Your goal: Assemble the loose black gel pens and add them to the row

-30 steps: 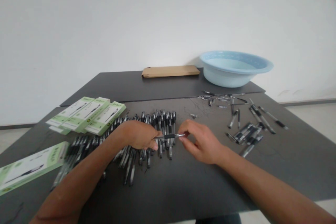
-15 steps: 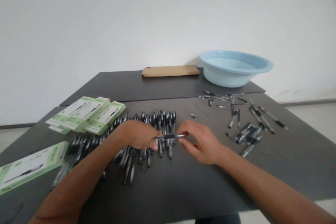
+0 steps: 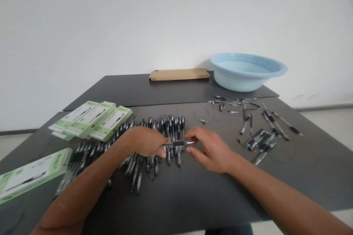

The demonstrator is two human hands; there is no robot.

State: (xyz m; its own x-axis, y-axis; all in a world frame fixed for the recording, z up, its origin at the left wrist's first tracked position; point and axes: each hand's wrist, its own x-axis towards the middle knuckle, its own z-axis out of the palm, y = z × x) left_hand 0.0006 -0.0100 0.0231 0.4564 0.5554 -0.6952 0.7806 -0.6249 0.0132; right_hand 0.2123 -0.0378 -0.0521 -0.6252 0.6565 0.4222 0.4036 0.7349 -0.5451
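Note:
My left hand (image 3: 149, 142) is closed around the rear of a gel pen (image 3: 178, 143) with a clear barrel, black grip and silvery tip. The pen lies level, its tip pointing right. At that tip is my right hand (image 3: 209, 149), thumb and forefinger parted above and below it; whether another finger touches it I cannot tell. Beneath and beside the left hand spreads a heap of similar pens (image 3: 136, 172), partly hidden by the left forearm.
Green-and-white pen boxes (image 3: 96, 119) lie at left, with another box (image 3: 35, 172) nearer. Loose pens and parts (image 3: 260, 141) are scattered at right. A light blue basin (image 3: 242, 80) and a flat brown cardboard piece (image 3: 179, 75) are at the back of the dark table (image 3: 209, 202).
My right thumb and forefinger have spread slightly apart around the pen tip and shifted a little left. My left hand and the pen stay nearly where they were.

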